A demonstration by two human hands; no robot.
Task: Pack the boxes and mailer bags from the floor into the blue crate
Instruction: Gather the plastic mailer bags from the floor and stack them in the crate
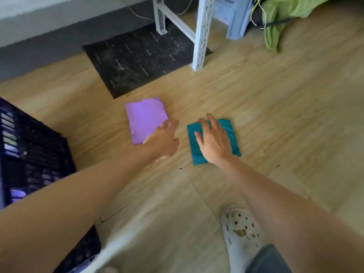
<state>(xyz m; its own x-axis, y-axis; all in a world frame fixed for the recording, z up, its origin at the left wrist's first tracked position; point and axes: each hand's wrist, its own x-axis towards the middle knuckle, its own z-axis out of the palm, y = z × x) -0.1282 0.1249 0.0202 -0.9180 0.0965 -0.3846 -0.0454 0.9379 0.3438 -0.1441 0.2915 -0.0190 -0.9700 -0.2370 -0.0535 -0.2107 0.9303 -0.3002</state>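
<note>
On the pale wood-look floor [275, 115], two small mailer bags lie side by side, near each other but apart. Farther left is the purple mailer bag [144, 120], a flat, slightly crumpled, roughly square packet with a glossy sheen and a soft glare across its upper half. To its right is the teal mailer bag [230, 138], smaller, matte and a little puffed, its edges wrinkled. No label, brand or writing can be read on either bag; the picture is soft with blur.

Both bare arms reach forward from the bottom of the view. Over the near right corner of the purple bag is the left hand [163, 140], fingers loosely curled and partly spread, holding nothing; whether it touches the bag I cannot tell. Spread wide and flat over the middle of the teal bag is the right hand [213, 139], fingers splayed, covering much of it, with nothing gripped.

At the left edge stands the dark blue crate [35, 154] with its slotted wall, well apart from both bags; something purple shows low inside it. Beyond the bags a black mat [137, 60] lies under the pale legs of a metal rack [201, 36], and a green cloth [275, 36] is heaped at the upper right. A white perforated clog [242, 235] stands on the floor near the bottom.
</note>
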